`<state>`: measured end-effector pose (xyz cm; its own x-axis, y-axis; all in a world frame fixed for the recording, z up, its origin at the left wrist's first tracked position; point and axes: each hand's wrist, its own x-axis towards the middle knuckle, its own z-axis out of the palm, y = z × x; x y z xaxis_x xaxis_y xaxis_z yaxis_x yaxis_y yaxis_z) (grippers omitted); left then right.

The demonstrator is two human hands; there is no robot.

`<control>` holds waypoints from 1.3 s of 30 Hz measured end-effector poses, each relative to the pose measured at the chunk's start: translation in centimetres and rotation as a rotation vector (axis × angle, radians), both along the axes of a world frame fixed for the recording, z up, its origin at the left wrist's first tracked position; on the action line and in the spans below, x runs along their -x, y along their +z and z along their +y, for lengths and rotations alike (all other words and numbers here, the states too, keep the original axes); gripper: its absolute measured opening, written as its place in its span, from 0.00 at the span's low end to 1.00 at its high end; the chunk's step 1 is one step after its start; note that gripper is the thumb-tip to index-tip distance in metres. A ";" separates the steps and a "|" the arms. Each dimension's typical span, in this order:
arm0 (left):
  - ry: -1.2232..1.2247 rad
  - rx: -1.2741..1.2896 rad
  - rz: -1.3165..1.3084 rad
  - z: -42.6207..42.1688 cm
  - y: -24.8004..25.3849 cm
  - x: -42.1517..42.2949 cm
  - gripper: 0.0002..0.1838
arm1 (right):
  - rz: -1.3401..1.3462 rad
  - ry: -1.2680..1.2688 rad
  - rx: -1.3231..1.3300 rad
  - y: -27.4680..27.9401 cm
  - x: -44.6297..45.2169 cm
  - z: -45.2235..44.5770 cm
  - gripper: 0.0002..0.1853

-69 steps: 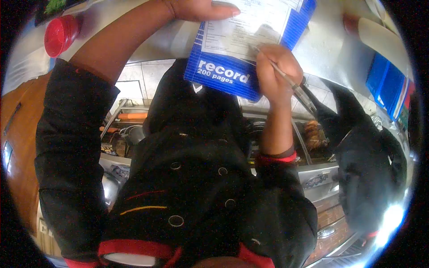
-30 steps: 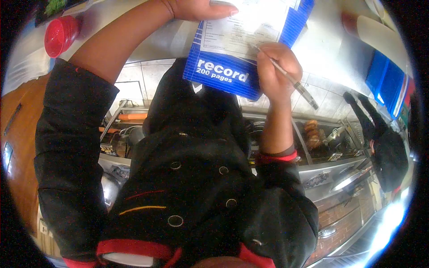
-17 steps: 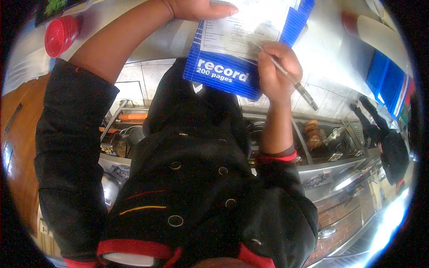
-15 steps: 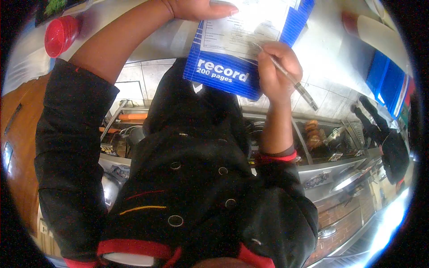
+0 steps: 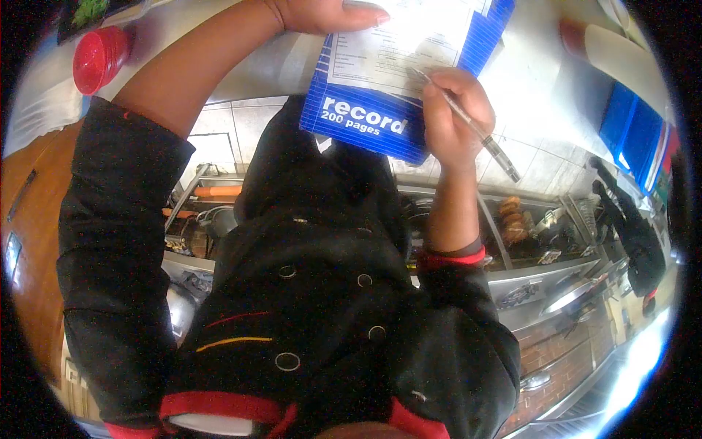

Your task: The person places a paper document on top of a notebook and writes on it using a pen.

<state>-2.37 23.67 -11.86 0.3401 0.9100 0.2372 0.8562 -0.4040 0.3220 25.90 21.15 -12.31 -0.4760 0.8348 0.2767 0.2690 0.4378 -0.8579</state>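
Resting partly on the metal counter point(image 5: 537, 80), with its near end reaching past the edge, a blue record book point(image 5: 362, 121) is overlain by a printed paper form point(image 5: 395, 55). The upper part of the form is pressed by the thumb of the left hand point(image 5: 325, 14); how its fingers are set cannot be told, as they are cut off by the frame. A slim pen point(image 5: 491, 146) is gripped in the closed fingers of the right hand point(image 5: 459, 113), its tip held at the lower part of the form; whether the paper is touched cannot be told.

To the left, a round red tub point(image 5: 99, 62) is seen with its mouth turned towards the viewer; its contents cannot be made out. Just beyond it, green leaves point(image 5: 89, 10) are set against a dark, flat surface. Behind the person, a long metal-edged bay point(image 5: 552, 267) is filled with kitchen things: a grey pot point(image 5: 225, 219) and an orange bar point(image 5: 217, 191) are contained at one end, and rounded orange-brown pieces point(image 5: 514, 219) are lined up farther along.
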 end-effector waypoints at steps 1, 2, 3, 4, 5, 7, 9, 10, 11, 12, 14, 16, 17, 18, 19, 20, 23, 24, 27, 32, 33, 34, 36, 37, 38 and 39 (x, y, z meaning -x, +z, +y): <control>0.000 0.003 -0.004 0.0 0.0 0.0 0.41 | 0.009 -0.002 0.004 0.0 0.0 0.0 0.05; -0.001 0.003 -0.003 0.0 -0.1 0.0 0.41 | 0.009 -0.003 0.004 -0.1 0.0 0.0 0.05; 0.001 -0.001 -0.001 -0.1 -0.1 0.0 0.41 | 0.011 -0.006 0.009 -0.1 0.0 -0.1 0.05; 0.002 -0.006 0.000 -0.1 -0.1 0.0 0.41 | 0.014 -0.010 0.014 -0.1 0.0 -0.1 0.05; 0.002 -0.006 0.001 -0.1 -0.1 0.1 0.41 | 0.014 -0.010 0.014 -0.1 0.1 -0.1 0.05; 0.007 -0.003 0.006 -0.1 -0.1 0.1 0.41 | 0.018 -0.009 0.037 0.0 0.1 -0.2 0.05; 0.007 -0.002 0.005 -0.1 -0.1 0.0 0.41 | 0.022 -0.007 0.037 0.0 0.1 -0.1 0.05; 0.006 -0.001 0.004 -0.1 0.0 0.0 0.41 | 0.025 -0.005 0.036 0.0 0.1 -0.1 0.05; 0.006 -0.001 0.004 -0.1 0.0 0.0 0.41 | 0.025 -0.005 0.036 0.1 0.1 -0.1 0.05; 0.008 0.002 0.007 -0.1 0.0 0.0 0.41 | 0.025 -0.005 0.036 0.1 0.1 -0.1 0.05; 0.010 0.006 0.011 -0.2 0.1 0.0 0.41 | 0.026 -0.006 0.035 0.0 0.1 -0.1 0.05; 0.017 0.006 0.021 -0.1 0.2 -0.1 0.41 | 0.031 0.006 0.036 -0.3 -0.1 0.0 0.05; 0.016 0.006 0.022 -0.1 0.2 -0.1 0.41 | 0.031 0.005 0.036 -0.3 -0.1 0.0 0.05; 0.014 0.007 0.020 -0.1 0.2 0.0 0.41 | 0.020 0.005 0.036 -0.4 -0.1 0.0 0.05; 0.012 0.008 0.020 -0.1 0.1 -0.1 0.41 | 0.009 0.003 0.036 -0.4 -0.2 0.1 0.04; 0.011 0.006 0.022 0.0 0.1 -0.2 0.41 | 0.011 0.002 0.034 -0.5 -0.3 0.1 0.04; 0.006 0.021 0.021 0.4 0.3 -0.6 0.41 | 0.004 -0.027 0.071 -0.8 -0.5 0.2 0.04; 0.001 0.020 0.030 0.4 0.5 -0.7 0.41 | 0.033 -0.032 0.085 -1.1 -0.5 0.2 0.04; -0.004 0.012 0.028 -0.1 0.6 -0.5 0.41 | 0.069 -0.027 0.100 -0.3 0.1 0.2 0.04; 0.001 0.031 0.025 -0.1 0.5 -0.6 0.42 | 0.098 -0.043 0.200 -0.4 0.1 -0.1 0.06; 0.003 0.035 0.022 -0.1 0.4 -0.6 0.42 | 0.101 -0.042 0.211 -0.2 0.1 0.0 0.06; 0.008 0.041 0.021 -0.1 0.6 -0.5 0.42 | 0.069 -0.044 0.221 -0.2 0.1 0.0 0.06; 0.014 0.055 0.034 -0.1 0.8 -0.7 0.42 | 0.071 -0.040 0.178 -0.5 0.1 0.3 0.06; 0.015 0.075 0.039 -0.2 0.9 -0.7 0.42 | 0.067 -0.041 0.142 -0.6 0.2 0.3 0.06; 0.017 0.075 0.044 -0.3 0.9 -0.5 0.42 | 0.071 -0.039 0.143 -0.8 0.3 0.2 0.06; 0.015 0.074 0.055 -0.2 0.7 -0.5 0.42 | 0.069 -0.046 0.158 -0.9 0.3 0.1 0.06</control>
<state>-1.89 23.46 -11.11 0.3367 0.9295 0.1504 0.8793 -0.3675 0.3030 25.59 21.29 -13.16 -0.4207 0.8909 0.1712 0.2241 0.2849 -0.9320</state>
